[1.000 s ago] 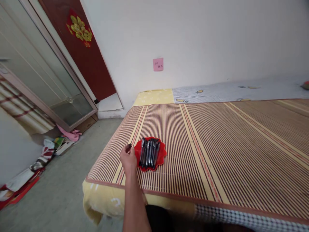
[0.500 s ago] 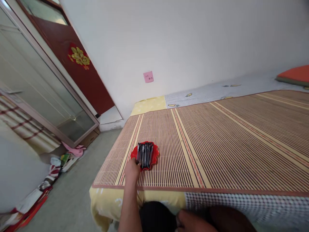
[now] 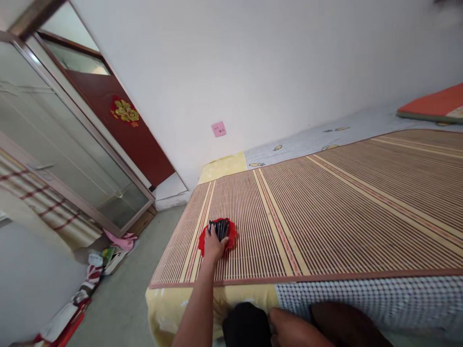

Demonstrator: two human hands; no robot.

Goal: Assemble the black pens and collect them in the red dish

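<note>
A red scalloped plate (image 3: 231, 234) lies near the front left corner of the striped bamboo mat (image 3: 325, 212) on the bed. Several black pens (image 3: 222, 226) lie bunched on it. My left hand (image 3: 214, 245) reaches out over the near half of the plate, its fingers curled onto the pens. My right hand (image 3: 287, 328) rests low at the bottom edge beside a black object (image 3: 245, 324); its fingers are hidden.
The mat covers a bed with a yellow sheet (image 3: 173, 303) and checked cloth (image 3: 361, 299). An orange cushion (image 3: 430, 105) lies far right. Left of the bed are bare floor, floor clutter (image 3: 104, 255), a glass sliding door (image 3: 65, 159) and a dark red door (image 3: 126, 130).
My left hand moved forward from beside the plate onto the pens. My right hand came into view at the bottom. The view swung up and right.
</note>
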